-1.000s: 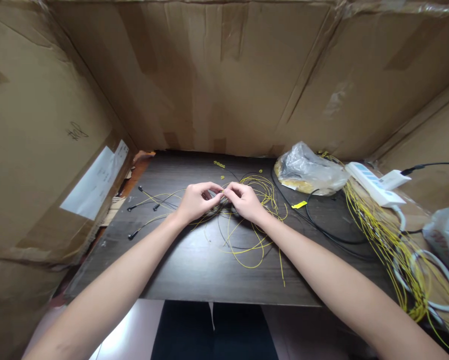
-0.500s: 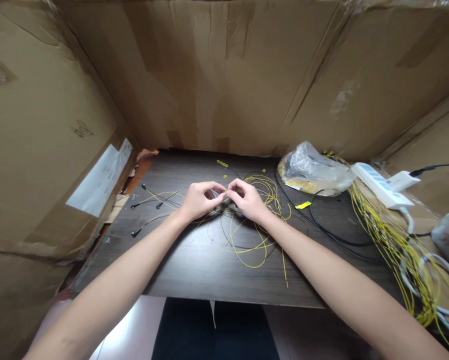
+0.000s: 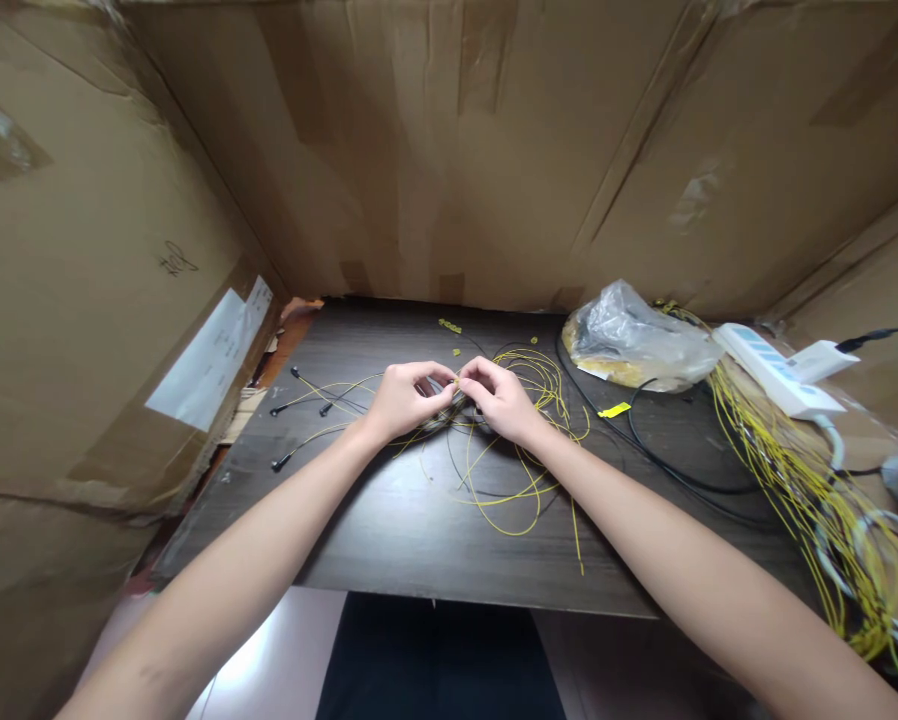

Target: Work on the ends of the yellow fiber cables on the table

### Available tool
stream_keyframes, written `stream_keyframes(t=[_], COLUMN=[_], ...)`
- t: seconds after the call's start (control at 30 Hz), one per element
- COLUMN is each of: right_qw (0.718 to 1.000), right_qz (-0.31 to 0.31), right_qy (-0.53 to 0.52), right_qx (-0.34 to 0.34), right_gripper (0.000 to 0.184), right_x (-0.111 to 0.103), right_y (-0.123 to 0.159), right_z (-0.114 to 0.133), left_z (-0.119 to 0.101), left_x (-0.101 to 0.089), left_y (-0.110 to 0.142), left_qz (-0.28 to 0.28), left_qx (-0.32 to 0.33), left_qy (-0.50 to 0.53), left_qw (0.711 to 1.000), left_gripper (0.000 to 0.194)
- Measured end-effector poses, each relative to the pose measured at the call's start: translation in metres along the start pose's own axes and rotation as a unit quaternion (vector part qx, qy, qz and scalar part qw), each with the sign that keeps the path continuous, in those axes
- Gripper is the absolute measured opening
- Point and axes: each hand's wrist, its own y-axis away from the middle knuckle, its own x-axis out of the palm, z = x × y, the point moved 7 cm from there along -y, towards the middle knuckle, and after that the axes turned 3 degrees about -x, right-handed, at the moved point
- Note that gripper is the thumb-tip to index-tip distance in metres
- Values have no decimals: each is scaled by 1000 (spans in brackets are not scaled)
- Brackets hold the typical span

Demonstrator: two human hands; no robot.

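Observation:
Over the middle of the dark tabletop, my left hand (image 3: 410, 402) and my right hand (image 3: 503, 403) meet fingertip to fingertip. Both are closed in a pinch, with a small yellow piece (image 3: 456, 382) between the tips; its exact kind is too small to make out. Beneath and around the hands lies a loose tangle of thin yellow wires (image 3: 520, 528), with some black ones among them. To the left of my left hand, several wires end in black connectors (image 3: 278, 464). The part of the bundle under my palms is hidden.
Small yellow bits (image 3: 450, 326) lie behind the hands. At the right are a clear plastic bag (image 3: 629, 340), a yellow tag (image 3: 615, 410) on a black cable, a white power strip (image 3: 775, 372) and a yellow wire bundle (image 3: 764, 470). Cardboard walls (image 3: 419, 180) enclose the table.
The whole view has shifted slightly, so everything sits a little further right. Both hands keep their pinch at the same spot over the wires.

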Motion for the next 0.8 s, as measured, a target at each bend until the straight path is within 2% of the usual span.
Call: stream_keyframes(t=[0.1,0.3,0.5,0.67,0.8], right_qw=[1000,999,1000,1000,1000], right_qz=[-5,-1,-1,5,-5], right_qy=[14,39,12,27,9], right_qx=[-2,-9,-2,1,3], right_gripper=[20,33,24,42,33], right_x=[0,-1,0,1,0], right_y=[0,-1,0,0,0], right_z=[0,2,1,-1,-1], left_z=[-1,-3,1,3,3], left_x=[0,-2,0,1,-1], left_y=[0,0,0,0,0], left_qz=[0,-9,-6,-10,-19], left_qx=[8,15,4,5,0], left_qy=[1,2,20,31,30], left_qw=[1000,1000,1000,999,999], left_gripper=[14,16,17,16,18])
